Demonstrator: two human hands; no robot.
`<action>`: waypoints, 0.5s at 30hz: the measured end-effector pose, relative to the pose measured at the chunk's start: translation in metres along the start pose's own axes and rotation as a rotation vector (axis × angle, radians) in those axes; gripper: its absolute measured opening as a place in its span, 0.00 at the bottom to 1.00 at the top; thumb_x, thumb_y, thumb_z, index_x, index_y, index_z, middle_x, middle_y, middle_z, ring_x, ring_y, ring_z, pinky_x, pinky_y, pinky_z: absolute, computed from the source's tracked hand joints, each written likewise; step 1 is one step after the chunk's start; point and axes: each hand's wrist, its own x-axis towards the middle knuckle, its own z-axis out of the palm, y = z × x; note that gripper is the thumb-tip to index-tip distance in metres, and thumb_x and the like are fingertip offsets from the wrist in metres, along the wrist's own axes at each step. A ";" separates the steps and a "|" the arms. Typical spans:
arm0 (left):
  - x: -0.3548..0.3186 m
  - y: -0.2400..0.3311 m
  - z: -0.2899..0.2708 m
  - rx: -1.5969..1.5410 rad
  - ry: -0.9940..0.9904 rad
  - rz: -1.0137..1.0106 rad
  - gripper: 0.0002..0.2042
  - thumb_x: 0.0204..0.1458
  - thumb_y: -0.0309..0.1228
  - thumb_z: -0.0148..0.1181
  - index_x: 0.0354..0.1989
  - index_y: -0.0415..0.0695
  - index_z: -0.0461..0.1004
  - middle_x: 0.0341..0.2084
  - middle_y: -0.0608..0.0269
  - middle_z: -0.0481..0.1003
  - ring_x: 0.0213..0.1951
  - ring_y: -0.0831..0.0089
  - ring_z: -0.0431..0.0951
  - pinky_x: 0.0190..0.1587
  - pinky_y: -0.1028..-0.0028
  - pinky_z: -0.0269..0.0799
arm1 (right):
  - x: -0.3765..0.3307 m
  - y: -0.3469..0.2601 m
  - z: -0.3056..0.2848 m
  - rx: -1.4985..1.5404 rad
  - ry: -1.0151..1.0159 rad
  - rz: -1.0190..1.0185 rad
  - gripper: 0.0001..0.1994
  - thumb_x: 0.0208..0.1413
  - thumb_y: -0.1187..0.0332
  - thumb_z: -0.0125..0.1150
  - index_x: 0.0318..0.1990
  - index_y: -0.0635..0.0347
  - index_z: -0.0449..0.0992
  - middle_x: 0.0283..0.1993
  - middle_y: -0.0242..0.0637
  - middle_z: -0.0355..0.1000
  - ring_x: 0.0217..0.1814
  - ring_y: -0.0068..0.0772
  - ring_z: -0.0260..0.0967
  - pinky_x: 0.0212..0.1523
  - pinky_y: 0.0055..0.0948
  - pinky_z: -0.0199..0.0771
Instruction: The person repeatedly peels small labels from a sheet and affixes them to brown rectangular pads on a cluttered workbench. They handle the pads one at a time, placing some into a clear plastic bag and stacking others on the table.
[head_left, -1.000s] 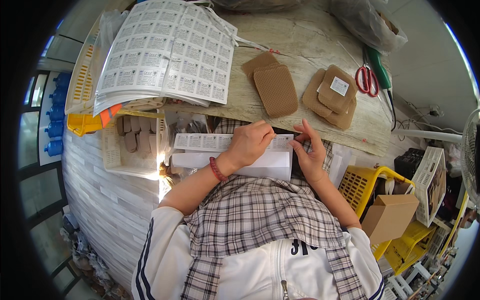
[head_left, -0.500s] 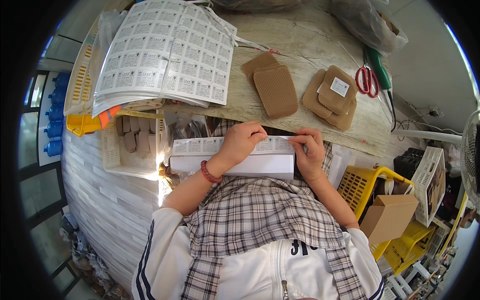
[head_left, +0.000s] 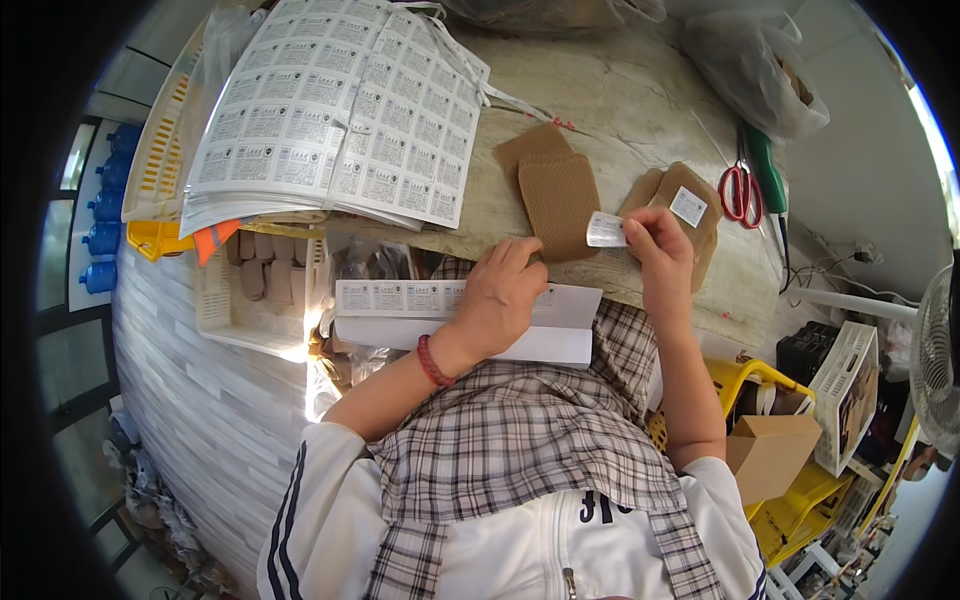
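A strip of white printed labels with its folded backing, the label sheet (head_left: pixel 390 297), lies across my lap below the table edge. Curled over its upper edge, my left hand (head_left: pixel 503 295) grips it. My right hand (head_left: pixel 662 255) pinches one peeled label (head_left: pixel 605 230) by its right end, just over a stack of brown textured pads (head_left: pixel 558 205). Beside that hand is a second group of brown pads (head_left: pixel 707 240), partly hidden by it. The top pad there carries a small white label (head_left: pixel 688 206).
A thick pile of label sheets (head_left: pixel 330 110) covers the table's left part. Red-handled scissors (head_left: pixel 741 195) and a green-handled tool (head_left: pixel 765 170) lie at the right. A plastic bag (head_left: pixel 755 75) sits behind them. Brown pieces fill a white crate (head_left: pixel 245 310) at lower left; a cardboard box (head_left: pixel 770 455) is at lower right.
My right hand has left the label sheet and moved up and over the table with one label in its fingers. My left hand has shifted slightly right along the sheet.
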 end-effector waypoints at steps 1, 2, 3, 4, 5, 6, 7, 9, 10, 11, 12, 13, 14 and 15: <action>0.005 -0.003 0.001 0.019 0.046 0.059 0.02 0.51 0.22 0.57 0.29 0.36 0.72 0.55 0.45 0.70 0.59 0.49 0.67 0.57 0.57 0.65 | 0.015 0.003 0.004 -0.032 -0.035 0.035 0.02 0.60 0.74 0.61 0.37 0.61 0.75 0.33 0.25 0.70 0.34 0.15 0.64 0.37 0.17 0.65; 0.009 -0.006 0.003 0.038 0.093 0.118 0.02 0.51 0.22 0.56 0.28 0.36 0.71 0.58 0.42 0.67 0.63 0.47 0.64 0.61 0.54 0.63 | 0.026 0.005 0.007 -0.064 -0.070 0.069 0.02 0.60 0.74 0.61 0.37 0.62 0.75 0.31 0.24 0.70 0.33 0.14 0.63 0.35 0.17 0.65; 0.011 -0.008 0.004 0.041 0.071 0.116 0.02 0.52 0.22 0.55 0.29 0.36 0.71 0.59 0.41 0.67 0.65 0.46 0.63 0.63 0.53 0.61 | 0.036 0.009 0.010 -0.121 -0.106 0.058 0.02 0.60 0.74 0.61 0.37 0.62 0.75 0.30 0.24 0.70 0.32 0.14 0.63 0.34 0.18 0.65; 0.012 -0.010 0.006 0.043 0.048 0.115 0.03 0.52 0.22 0.54 0.29 0.36 0.71 0.59 0.40 0.66 0.66 0.45 0.61 0.65 0.51 0.58 | 0.045 0.015 0.012 -0.179 -0.142 0.047 0.02 0.60 0.74 0.61 0.37 0.62 0.75 0.30 0.24 0.70 0.31 0.15 0.63 0.33 0.18 0.65; 0.014 -0.012 0.007 0.046 0.025 0.114 0.03 0.53 0.22 0.54 0.29 0.36 0.71 0.60 0.39 0.66 0.67 0.45 0.60 0.66 0.50 0.56 | 0.051 0.018 0.014 -0.236 -0.177 0.035 0.03 0.60 0.73 0.61 0.37 0.63 0.75 0.29 0.24 0.70 0.31 0.15 0.63 0.33 0.18 0.65; 0.015 -0.013 0.008 0.046 0.019 0.115 0.03 0.53 0.23 0.53 0.30 0.36 0.71 0.60 0.39 0.66 0.67 0.45 0.60 0.67 0.49 0.56 | 0.056 0.020 0.017 -0.249 -0.179 0.049 0.03 0.60 0.73 0.61 0.36 0.63 0.75 0.28 0.25 0.69 0.30 0.15 0.63 0.32 0.19 0.65; 0.014 -0.014 0.008 0.047 0.013 0.117 0.04 0.53 0.23 0.53 0.30 0.35 0.71 0.60 0.40 0.66 0.66 0.45 0.61 0.67 0.49 0.55 | 0.059 0.022 0.018 -0.276 -0.181 0.066 0.03 0.60 0.73 0.61 0.36 0.63 0.75 0.27 0.25 0.69 0.30 0.16 0.62 0.32 0.19 0.65; 0.014 -0.015 0.009 0.049 0.004 0.114 0.04 0.54 0.23 0.52 0.30 0.35 0.70 0.60 0.40 0.66 0.66 0.45 0.61 0.67 0.49 0.55 | 0.064 0.025 0.020 -0.330 -0.183 0.100 0.03 0.59 0.73 0.61 0.36 0.63 0.76 0.27 0.25 0.69 0.29 0.16 0.62 0.32 0.19 0.65; 0.014 -0.014 0.008 0.050 0.003 0.110 0.04 0.54 0.23 0.52 0.30 0.35 0.70 0.59 0.40 0.66 0.66 0.45 0.61 0.67 0.49 0.55 | 0.066 0.025 0.021 -0.343 -0.175 0.109 0.03 0.59 0.73 0.62 0.35 0.63 0.76 0.27 0.25 0.69 0.29 0.16 0.62 0.31 0.19 0.65; 0.014 -0.014 0.008 0.051 0.001 0.106 0.04 0.54 0.23 0.51 0.29 0.35 0.70 0.59 0.40 0.66 0.66 0.45 0.60 0.67 0.49 0.55 | 0.066 0.023 0.023 -0.356 -0.165 0.118 0.03 0.59 0.73 0.62 0.35 0.63 0.76 0.27 0.25 0.69 0.29 0.16 0.62 0.31 0.20 0.65; 0.014 -0.015 0.009 0.049 0.003 0.103 0.05 0.54 0.23 0.51 0.29 0.35 0.70 0.59 0.39 0.66 0.66 0.45 0.61 0.67 0.49 0.55 | 0.066 0.023 0.023 -0.369 -0.154 0.127 0.03 0.59 0.73 0.62 0.35 0.63 0.76 0.26 0.25 0.69 0.29 0.16 0.62 0.31 0.20 0.65; 0.014 -0.015 0.010 0.046 0.005 0.101 0.05 0.54 0.23 0.51 0.29 0.35 0.70 0.59 0.39 0.66 0.66 0.45 0.61 0.67 0.49 0.55 | 0.067 0.024 0.023 -0.377 -0.160 0.127 0.04 0.59 0.72 0.62 0.35 0.63 0.76 0.26 0.26 0.70 0.29 0.16 0.62 0.31 0.20 0.65; 0.014 -0.015 0.010 0.043 0.007 0.100 0.05 0.54 0.23 0.51 0.29 0.35 0.70 0.59 0.39 0.67 0.66 0.45 0.61 0.67 0.49 0.55 | 0.068 0.025 0.022 -0.386 -0.166 0.127 0.04 0.59 0.72 0.62 0.35 0.63 0.76 0.26 0.26 0.70 0.29 0.17 0.63 0.32 0.21 0.65; 0.014 -0.015 0.010 0.042 0.004 0.100 0.05 0.54 0.24 0.50 0.29 0.35 0.70 0.59 0.39 0.67 0.66 0.46 0.61 0.67 0.49 0.55 | 0.069 0.026 0.022 -0.393 -0.173 0.126 0.04 0.59 0.72 0.62 0.35 0.63 0.76 0.26 0.26 0.70 0.29 0.17 0.63 0.32 0.21 0.65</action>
